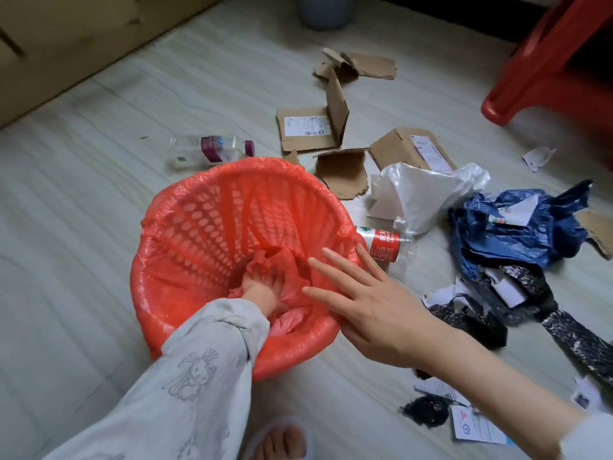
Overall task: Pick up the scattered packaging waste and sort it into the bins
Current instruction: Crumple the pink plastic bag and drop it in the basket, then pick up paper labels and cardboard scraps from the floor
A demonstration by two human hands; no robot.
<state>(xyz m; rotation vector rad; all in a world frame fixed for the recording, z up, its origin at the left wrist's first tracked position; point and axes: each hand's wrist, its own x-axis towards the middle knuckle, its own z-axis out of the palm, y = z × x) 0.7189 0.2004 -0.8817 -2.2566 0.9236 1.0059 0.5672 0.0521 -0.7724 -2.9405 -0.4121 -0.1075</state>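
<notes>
The floor (pixel 99 200) is pale, with faint wavy grey streaks, and a tan sofa or cabinet edge runs along the far left. A grey bin (pixel 323 9) stands at the far middle, and a red plastic stool (pixel 544 58) fills the far right corner. In the near middle sits a round mesh basket (pixel 199 224) lined with a red plastic bag (pixel 159 293). The left hand (pixel 262 290), in a pale printed sleeve, reaches down inside it, and its grip is curled into the bunched red liner at the bottom. The right hand (pixel 368 303) lies over the basket's right rim with its fingers spread flat, holding nothing. Just beyond the basket on the far left lies a clear bottle with a purple label and cap (pixel 212 151); its writing is too blurred to read. Touching the basket's right side is a clear bottle with a red label (pixel 386 245) bearing white Chinese characters. Farther off lie torn cardboard pieces (pixel 341 171), one flattened box with a white shipping label (pixel 306 126) whose print is too small to read. To the right are a crumpled white plastic bag (pixel 428 194), a dark blue bag (pixel 510 227), black speckled mailer bags (pixel 530 300) and scattered paper slips (pixel 477 426).
</notes>
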